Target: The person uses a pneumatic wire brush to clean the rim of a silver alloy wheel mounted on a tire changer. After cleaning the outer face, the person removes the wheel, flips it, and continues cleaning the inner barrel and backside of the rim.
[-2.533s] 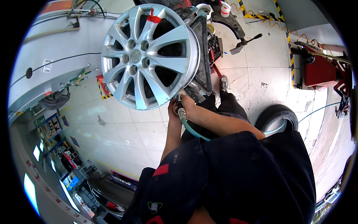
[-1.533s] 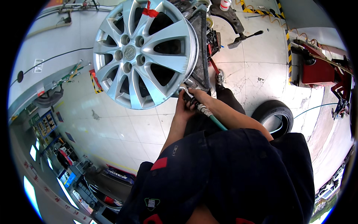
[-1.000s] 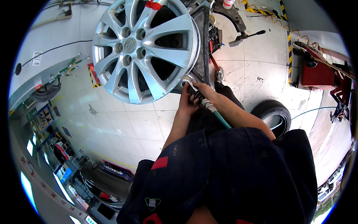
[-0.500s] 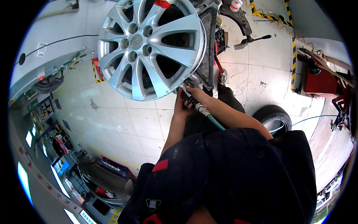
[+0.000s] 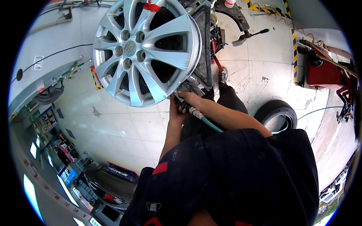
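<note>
1. Pinching the metal hose tip [image 5: 192,110] with both hands, my right hand [image 5: 191,101] and left hand [image 5: 176,113] stay closed at the silver wheel [image 5: 145,51] rim.
2. Wheel has shifted a little; the tip stays put.
3. Black tyre [image 5: 278,114] lies on the floor [image 5: 113,124].

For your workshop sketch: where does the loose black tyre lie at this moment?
In the head view the loose black tyre lies flat on the pale tiled floor, on the person's right, beyond the right forearm.

My torso [image 5: 241,177] hides my elbows; the wheel [image 5: 145,49] is cut off at the top, and its rim hides my fingertips.
</note>
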Demonstrator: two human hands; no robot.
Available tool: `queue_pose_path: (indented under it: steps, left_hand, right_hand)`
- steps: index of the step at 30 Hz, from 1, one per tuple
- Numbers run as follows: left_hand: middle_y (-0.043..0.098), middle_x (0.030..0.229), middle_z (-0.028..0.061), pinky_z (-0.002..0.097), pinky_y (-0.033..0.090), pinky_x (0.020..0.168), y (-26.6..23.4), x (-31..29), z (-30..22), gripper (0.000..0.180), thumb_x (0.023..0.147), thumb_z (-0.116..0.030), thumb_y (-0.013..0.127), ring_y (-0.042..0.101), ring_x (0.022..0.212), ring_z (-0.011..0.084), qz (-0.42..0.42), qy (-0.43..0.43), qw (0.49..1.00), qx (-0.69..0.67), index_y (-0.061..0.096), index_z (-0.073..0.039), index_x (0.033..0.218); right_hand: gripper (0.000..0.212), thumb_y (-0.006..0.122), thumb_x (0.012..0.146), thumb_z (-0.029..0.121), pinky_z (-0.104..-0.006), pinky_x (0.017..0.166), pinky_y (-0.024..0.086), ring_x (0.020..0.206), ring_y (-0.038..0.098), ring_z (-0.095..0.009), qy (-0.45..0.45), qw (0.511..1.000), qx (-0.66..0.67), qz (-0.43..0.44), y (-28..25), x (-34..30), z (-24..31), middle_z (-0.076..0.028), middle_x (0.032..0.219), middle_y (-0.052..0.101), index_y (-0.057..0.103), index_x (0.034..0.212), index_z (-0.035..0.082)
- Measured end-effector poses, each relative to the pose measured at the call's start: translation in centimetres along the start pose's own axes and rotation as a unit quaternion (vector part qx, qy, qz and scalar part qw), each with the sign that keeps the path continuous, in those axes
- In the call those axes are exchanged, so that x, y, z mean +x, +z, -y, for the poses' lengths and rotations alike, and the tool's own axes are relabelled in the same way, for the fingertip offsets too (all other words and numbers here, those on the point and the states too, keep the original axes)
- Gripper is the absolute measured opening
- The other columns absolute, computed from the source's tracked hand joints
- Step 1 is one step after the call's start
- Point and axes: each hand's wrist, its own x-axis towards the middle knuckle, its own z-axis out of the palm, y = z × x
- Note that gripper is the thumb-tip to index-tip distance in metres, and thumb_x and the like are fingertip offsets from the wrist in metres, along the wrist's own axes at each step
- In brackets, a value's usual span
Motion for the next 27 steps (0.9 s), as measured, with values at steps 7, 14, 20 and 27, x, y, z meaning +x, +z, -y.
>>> queue_pose_path:
  steps: [7, 14, 20, 27]
  left_hand:
    - [0.054, 0.065, -0.0026, 0.0166, 0.034, 0.034, -1.5, 1.5, -1.8, 0.033, 0.08, -0.049, 0.056, 0.053, 0.052, 0.0105, 0.055, 0.015, 0.998, 0.029, 0.055, -0.018, 0.091]
    - [0.053, 0.063, -0.0037, 0.0178, 0.034, 0.035, -0.8, 1.6, 0.6, 0.037, 0.077, -0.051, 0.058, 0.052, 0.049, 0.0104, 0.013, 0.005, 0.998, 0.058, 0.054, -0.016, 0.089]
    - [0.052, 0.062, -0.0015, 0.0191, 0.036, 0.035, -1.3, 1.8, -0.2, 0.038, 0.079, -0.052, 0.053, 0.05, 0.047, 0.0114, 0.024, 0.011, 0.997, 0.07, 0.053, -0.015, 0.087]
    - [0.048, 0.056, -0.0014, 0.021, 0.038, 0.037, 3.1, 1.4, 3.3, 0.034, 0.078, -0.05, 0.057, 0.051, 0.046, 0.014, 0.091, -0.076, 0.99, 0.078, 0.051, -0.016, 0.082]
  right_hand:
    - [0.035, 0.042, 0.091, 0.035, -0.0253, 0.032, 0.039, 0.045, 0.053, -0.018, -0.019, 0.999, -0.028, -0.007, 1.1, 0.6, 0.4, -0.01, 0.069, 0.056, 0.053, 0.09, 0.001]
    - [0.035, 0.041, 0.091, 0.036, -0.0277, 0.033, 0.038, 0.046, 0.051, -0.018, -0.003, 0.999, 0.028, -0.015, -0.7, -1.8, 0.5, -0.01, 0.066, 0.052, 0.05, 0.086, 0.002]
    - [0.036, 0.04, 0.092, 0.036, -0.0255, 0.034, 0.041, 0.046, 0.053, -0.017, -0.031, 0.998, -0.059, -0.015, -0.3, -0.5, -0.1, -0.01, 0.066, 0.056, 0.053, 0.088, 0.002]
    - [0.035, 0.04, 0.091, 0.038, -0.023, 0.034, 0.039, 0.05, 0.054, -0.016, -0.068, 0.997, 0.016, -0.045, -4.3, -4.1, 1.2, -0.01, 0.07, 0.056, 0.051, 0.088, 0.005]
